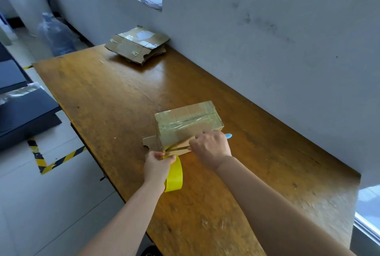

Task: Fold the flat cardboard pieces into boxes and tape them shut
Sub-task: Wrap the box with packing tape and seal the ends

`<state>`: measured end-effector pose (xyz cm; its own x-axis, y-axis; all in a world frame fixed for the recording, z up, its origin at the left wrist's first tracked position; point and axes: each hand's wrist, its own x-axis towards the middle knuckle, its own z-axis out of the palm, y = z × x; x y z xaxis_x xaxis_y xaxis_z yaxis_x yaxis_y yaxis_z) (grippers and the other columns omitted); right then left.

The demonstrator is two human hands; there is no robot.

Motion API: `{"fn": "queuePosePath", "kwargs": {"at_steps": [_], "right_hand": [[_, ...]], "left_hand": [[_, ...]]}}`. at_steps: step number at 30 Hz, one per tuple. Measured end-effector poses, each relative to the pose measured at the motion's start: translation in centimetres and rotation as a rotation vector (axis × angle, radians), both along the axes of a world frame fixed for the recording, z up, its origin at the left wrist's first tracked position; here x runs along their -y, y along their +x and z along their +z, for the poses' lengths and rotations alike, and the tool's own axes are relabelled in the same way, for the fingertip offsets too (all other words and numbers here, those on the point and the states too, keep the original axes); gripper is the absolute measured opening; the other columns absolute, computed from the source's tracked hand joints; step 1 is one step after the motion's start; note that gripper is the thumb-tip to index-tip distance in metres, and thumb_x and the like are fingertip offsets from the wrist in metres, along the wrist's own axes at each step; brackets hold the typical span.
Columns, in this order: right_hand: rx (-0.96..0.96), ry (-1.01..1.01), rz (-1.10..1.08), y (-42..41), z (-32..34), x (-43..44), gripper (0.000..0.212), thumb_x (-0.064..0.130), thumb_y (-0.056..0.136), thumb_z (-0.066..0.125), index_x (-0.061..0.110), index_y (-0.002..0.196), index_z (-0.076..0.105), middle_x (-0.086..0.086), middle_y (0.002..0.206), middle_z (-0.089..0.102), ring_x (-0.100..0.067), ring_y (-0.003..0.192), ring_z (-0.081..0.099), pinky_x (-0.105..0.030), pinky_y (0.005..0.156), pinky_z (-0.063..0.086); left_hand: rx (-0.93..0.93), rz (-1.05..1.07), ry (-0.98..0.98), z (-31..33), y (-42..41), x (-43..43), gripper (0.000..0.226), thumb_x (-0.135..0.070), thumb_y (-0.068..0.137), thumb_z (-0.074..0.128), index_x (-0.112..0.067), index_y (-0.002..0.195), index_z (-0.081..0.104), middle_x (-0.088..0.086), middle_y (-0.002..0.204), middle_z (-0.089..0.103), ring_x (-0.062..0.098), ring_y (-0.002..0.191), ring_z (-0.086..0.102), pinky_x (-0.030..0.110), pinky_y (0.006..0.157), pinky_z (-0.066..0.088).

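A folded cardboard box [188, 122], wrapped in clear tape, stands on the wooden table [115, 95] with its near end flaps open. My left hand [158, 163] grips a yellow tape roll [174, 175] just in front of the box's near corner. A strip of tape stretches from the roll to the box. My right hand [211, 145] holds a tool with a light blue handle [228, 136] against that strip at the box's near end. Its blade is hidden by my fingers.
A stack of flat, taped cardboard pieces [136, 44] lies at the table's far end by the grey wall [267, 40]. Left of the table are dark boards [22, 116], yellow-black floor tape [53, 162] and a water bottle [55, 34].
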<state>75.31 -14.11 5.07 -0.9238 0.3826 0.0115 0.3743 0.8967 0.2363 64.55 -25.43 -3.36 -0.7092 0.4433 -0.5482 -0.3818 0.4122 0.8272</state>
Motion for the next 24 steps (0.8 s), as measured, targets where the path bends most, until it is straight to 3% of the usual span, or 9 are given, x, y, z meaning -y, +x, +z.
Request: {"fn": "queuePosePath", "kwargs": {"at_steps": [4, 8, 11, 14, 17, 22, 24], "right_hand": [[0.120, 0.006, -0.042, -0.9, 0.4, 0.6, 0.023, 0.035, 0.102, 0.043, 0.023, 0.104, 0.063, 0.004, 0.096, 0.064, -0.019, 0.090, 0.060, -0.030, 0.063, 0.037], [0.161, 0.061, -0.068, -2.3, 1.2, 0.5, 0.012, 0.021, 0.098, 0.052, 0.022, 0.098, 0.064, 0.004, 0.081, 0.056, -0.018, 0.077, 0.055, -0.030, 0.055, 0.032], [0.312, 0.077, -0.049, -1.3, -0.2, 0.9, 0.017, 0.010, 0.094, 0.051, 0.015, 0.098, 0.067, -0.001, 0.095, 0.065, -0.022, 0.089, 0.062, -0.031, 0.059, 0.034], [0.296, -0.087, -0.266, 1.0, -3.0, 1.5, 0.018, 0.021, 0.098, 0.051, 0.013, 0.098, 0.066, -0.002, 0.089, 0.064, -0.020, 0.084, 0.060, -0.032, 0.063, 0.038], [0.232, -0.248, -0.360, 3.1, -5.4, 1.2, 0.032, 0.044, 0.100, 0.043, 0.020, 0.100, 0.065, -0.001, 0.095, 0.064, -0.020, 0.093, 0.058, -0.035, 0.080, 0.038], [0.276, -0.442, -0.453, 6.8, -8.2, 1.6, 0.036, 0.045, 0.101, 0.036, 0.025, 0.122, 0.057, -0.002, 0.118, 0.059, -0.021, 0.113, 0.047, -0.034, 0.094, 0.038], [0.138, -0.420, -0.447, 6.5, -7.8, 1.9, 0.041, 0.050, 0.097, 0.045, 0.022, 0.125, 0.055, -0.002, 0.121, 0.056, -0.022, 0.113, 0.046, -0.034, 0.094, 0.041]], "left_hand": [[-0.025, -0.005, -0.012, 0.2, -0.5, 0.1, 0.028, -0.025, 0.081, 0.077, -0.021, 0.097, 0.054, 0.002, 0.102, 0.056, 0.023, 0.096, 0.055, 0.036, 0.075, 0.047], [-0.055, -0.026, -0.021, 0.6, -0.7, 0.1, 0.028, -0.024, 0.079, 0.078, -0.019, 0.094, 0.055, 0.005, 0.102, 0.059, 0.024, 0.094, 0.056, 0.034, 0.070, 0.046], [-0.147, -0.075, -0.052, 1.0, -0.6, -0.1, 0.028, -0.023, 0.076, 0.080, -0.021, 0.089, 0.055, 0.004, 0.098, 0.061, 0.023, 0.089, 0.057, 0.033, 0.065, 0.042], [-0.211, -0.149, -0.109, 1.3, -0.8, 0.1, 0.026, -0.029, 0.077, 0.077, -0.026, 0.087, 0.054, 0.000, 0.095, 0.059, 0.021, 0.084, 0.057, 0.035, 0.063, 0.046], [-0.202, -0.199, -0.128, 1.5, -1.1, 0.6, 0.026, -0.030, 0.079, 0.075, -0.027, 0.092, 0.053, 0.001, 0.095, 0.058, 0.024, 0.085, 0.059, 0.039, 0.070, 0.052], [-0.224, -0.200, -0.112, 1.4, -1.3, 0.7, 0.025, -0.029, 0.080, 0.075, -0.024, 0.096, 0.056, 0.001, 0.098, 0.057, 0.024, 0.090, 0.056, 0.038, 0.076, 0.049], [-0.216, -0.204, -0.105, 1.3, -1.4, 0.8, 0.025, -0.028, 0.080, 0.075, -0.024, 0.095, 0.057, 0.001, 0.098, 0.057, 0.024, 0.090, 0.056, 0.039, 0.077, 0.049]]}}
